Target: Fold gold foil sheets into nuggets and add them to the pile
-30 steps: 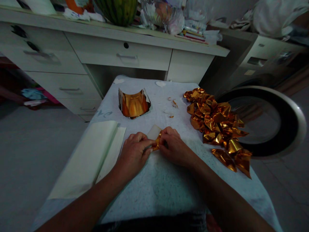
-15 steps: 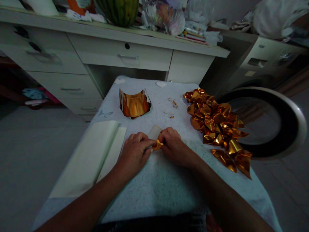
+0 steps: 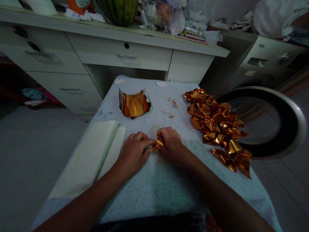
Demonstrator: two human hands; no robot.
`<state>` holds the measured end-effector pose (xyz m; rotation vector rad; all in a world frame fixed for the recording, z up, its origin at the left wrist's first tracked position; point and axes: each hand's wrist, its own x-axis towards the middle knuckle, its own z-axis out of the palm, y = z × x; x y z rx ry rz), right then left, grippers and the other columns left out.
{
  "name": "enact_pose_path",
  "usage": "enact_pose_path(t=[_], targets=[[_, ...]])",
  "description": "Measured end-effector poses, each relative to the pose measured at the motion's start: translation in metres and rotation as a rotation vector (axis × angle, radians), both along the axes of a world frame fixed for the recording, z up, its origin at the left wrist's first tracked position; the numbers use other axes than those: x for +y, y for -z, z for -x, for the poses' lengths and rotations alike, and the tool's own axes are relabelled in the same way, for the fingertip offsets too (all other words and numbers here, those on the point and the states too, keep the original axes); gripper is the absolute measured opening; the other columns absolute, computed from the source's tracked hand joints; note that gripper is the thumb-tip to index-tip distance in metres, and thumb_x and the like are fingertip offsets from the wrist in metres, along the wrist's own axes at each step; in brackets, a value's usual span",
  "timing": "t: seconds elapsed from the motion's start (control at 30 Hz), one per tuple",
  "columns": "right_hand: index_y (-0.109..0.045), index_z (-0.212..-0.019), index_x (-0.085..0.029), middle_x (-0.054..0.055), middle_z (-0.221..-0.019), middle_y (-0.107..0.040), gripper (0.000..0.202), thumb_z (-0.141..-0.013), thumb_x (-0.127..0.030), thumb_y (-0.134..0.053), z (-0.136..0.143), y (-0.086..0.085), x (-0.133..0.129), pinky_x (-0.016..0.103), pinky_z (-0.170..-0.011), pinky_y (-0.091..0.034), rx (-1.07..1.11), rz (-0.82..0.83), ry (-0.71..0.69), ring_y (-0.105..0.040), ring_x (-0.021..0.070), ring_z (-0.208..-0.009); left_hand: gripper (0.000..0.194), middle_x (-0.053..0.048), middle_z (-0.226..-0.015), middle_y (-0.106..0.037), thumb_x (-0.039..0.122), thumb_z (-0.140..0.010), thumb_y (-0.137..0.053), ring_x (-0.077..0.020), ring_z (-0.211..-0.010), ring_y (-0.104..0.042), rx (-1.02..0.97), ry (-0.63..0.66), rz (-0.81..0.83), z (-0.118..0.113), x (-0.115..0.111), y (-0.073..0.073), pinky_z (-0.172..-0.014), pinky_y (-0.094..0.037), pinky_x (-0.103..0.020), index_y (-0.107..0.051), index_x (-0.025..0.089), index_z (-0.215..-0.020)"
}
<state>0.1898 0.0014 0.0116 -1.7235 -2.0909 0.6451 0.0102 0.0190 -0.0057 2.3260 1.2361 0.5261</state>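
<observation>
Pale and cloth-covered, the desk (image 3: 156,193) carries white paper (image 3: 84,158) along its left edge, a heap of gold foil twists (image 3: 214,120) by its right edge and a curled foil sheet (image 3: 134,104) upright towards the far left corner. Near the desk's middle, the left hand (image 3: 135,149) and right hand (image 3: 172,145) meet, each grip pinched on one small foil piece (image 3: 159,141), with a pale slip (image 3: 153,131) just beyond. Tiny scraps (image 3: 175,103) lie between sheet and heap.
</observation>
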Motion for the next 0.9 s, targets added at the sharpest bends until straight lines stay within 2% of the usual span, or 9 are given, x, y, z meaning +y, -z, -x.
enact_pose_path(t=[0.3, 0.63, 0.8, 0.9], targets=[[-0.048, -0.114, -0.023, 0.007, -0.115, -0.051, 0.039, -0.08, -0.005, -0.054, -0.007, -0.006, 0.001, 0.04, -0.092, -0.038, 0.043, 0.077, -0.056, -0.045, 0.023, -0.103, 0.034, -0.004, -0.093, -0.058, 0.014, -0.08, -0.058, -0.0225, -0.092, -0.052, 0.014, 0.032, 0.07, 0.002, 0.004, -0.005, -0.083, -0.043, -0.039, -0.072, 0.03, -0.107], [-0.045, -0.12, -0.024, 0.007, -0.111, -0.051, 0.049, -0.078, 0.0, -0.049, -0.014, 0.001, 0.003, 0.04, -0.092, -0.039, 0.091, 0.041, -0.106, -0.046, 0.0214, -0.102, 0.034, -0.004, -0.096, -0.058, 0.014, -0.08, -0.058, -0.0226, -0.093, -0.052, 0.022, 0.039, 0.059, 0.003, 0.005, -0.004, -0.084, -0.043, -0.04, -0.072, 0.029, -0.107], [-0.045, -0.108, -0.02, 0.005, -0.107, -0.054, 0.043, -0.07, 0.0, -0.048, -0.019, 0.002, 0.003, 0.038, -0.09, -0.04, 0.223, 0.054, -0.077, -0.049, 0.0189, -0.1, 0.034, -0.004, -0.095, -0.058, 0.015, -0.082, -0.056, -0.022, -0.092, -0.052, -0.001, 0.055, 0.025, 0.004, 0.004, -0.002, -0.083, -0.043, -0.039, -0.071, 0.031, -0.109], [-0.047, -0.098, -0.021, 0.002, -0.097, -0.057, 0.029, -0.073, -0.006, -0.046, -0.02, 0.003, 0.006, 0.032, -0.082, -0.043, 0.399, 0.086, -0.032, -0.053, 0.0164, -0.091, 0.032, -0.004, -0.095, -0.058, 0.018, -0.085, -0.055, -0.0221, -0.091, -0.052, -0.027, 0.06, -0.01, 0.005, 0.002, 0.0, -0.082, -0.043, -0.039, -0.071, 0.031, -0.109]])
